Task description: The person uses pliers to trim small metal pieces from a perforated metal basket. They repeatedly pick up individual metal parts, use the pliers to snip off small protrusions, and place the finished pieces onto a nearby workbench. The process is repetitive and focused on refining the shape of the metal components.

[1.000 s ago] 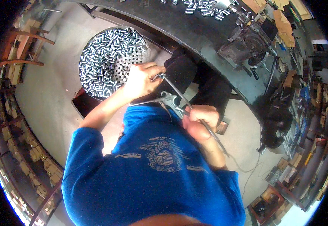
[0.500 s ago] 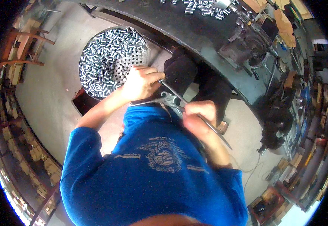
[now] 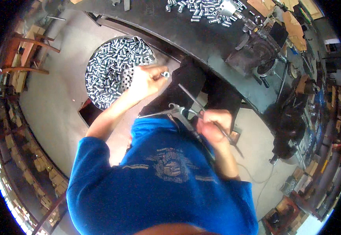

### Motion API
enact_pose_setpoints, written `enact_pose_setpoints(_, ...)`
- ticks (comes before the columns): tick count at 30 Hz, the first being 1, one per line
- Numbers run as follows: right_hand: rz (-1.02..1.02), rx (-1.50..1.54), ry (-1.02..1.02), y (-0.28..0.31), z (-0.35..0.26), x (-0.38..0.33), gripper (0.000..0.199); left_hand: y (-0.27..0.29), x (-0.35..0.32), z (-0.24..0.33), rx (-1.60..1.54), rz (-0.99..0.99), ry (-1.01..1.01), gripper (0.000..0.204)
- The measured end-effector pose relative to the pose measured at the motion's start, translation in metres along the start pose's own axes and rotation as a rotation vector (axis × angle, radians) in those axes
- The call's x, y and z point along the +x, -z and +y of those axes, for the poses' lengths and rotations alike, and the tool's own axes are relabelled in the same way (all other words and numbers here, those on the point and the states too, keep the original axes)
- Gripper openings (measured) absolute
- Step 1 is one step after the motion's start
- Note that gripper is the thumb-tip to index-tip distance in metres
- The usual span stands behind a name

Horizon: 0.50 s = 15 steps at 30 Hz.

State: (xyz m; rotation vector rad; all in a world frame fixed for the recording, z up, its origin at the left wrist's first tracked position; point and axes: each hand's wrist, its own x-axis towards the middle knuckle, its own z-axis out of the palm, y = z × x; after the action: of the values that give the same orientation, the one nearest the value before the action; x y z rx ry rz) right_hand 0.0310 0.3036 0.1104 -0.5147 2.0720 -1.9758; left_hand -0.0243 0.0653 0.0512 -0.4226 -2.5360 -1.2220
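Above round perforated tray (image 3: 129, 78) of shiny cylinders, left hand (image 3: 147, 80) pinching small metal piece (image 3: 165, 74), right hand (image 3: 213, 125) gripping thin rod (image 3: 201, 107)

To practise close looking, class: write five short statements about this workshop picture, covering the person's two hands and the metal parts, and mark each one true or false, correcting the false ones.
1. The left hand holds a small silver metal piece at its fingertips. True.
2. The right hand is empty. False: it grips a thin metal rod that sticks out on both sides of the fist.
3. The round perforated tray is filled with small silver parts. True.
4. The round tray stands on top of the dark workbench. False: it sits lower down, beside the bench over the floor.
5. More small silver parts lie in a heap on the bench top. True.
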Motion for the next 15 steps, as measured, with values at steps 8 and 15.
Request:
enact_pose_setpoints(8, 0.028, 0.116, 0.095, -0.005, 0.015, -0.016, 0.022, -0.011, 0.097, -0.009, 0.001, -0.196, -0.007, 0.021)
enact_pose_setpoints(15, 0.018, 0.224, 0.061, -0.006, 0.009, -0.021, 0.024, -0.051, 0.238, -0.027, -0.122, -0.104, -0.068, 0.027)
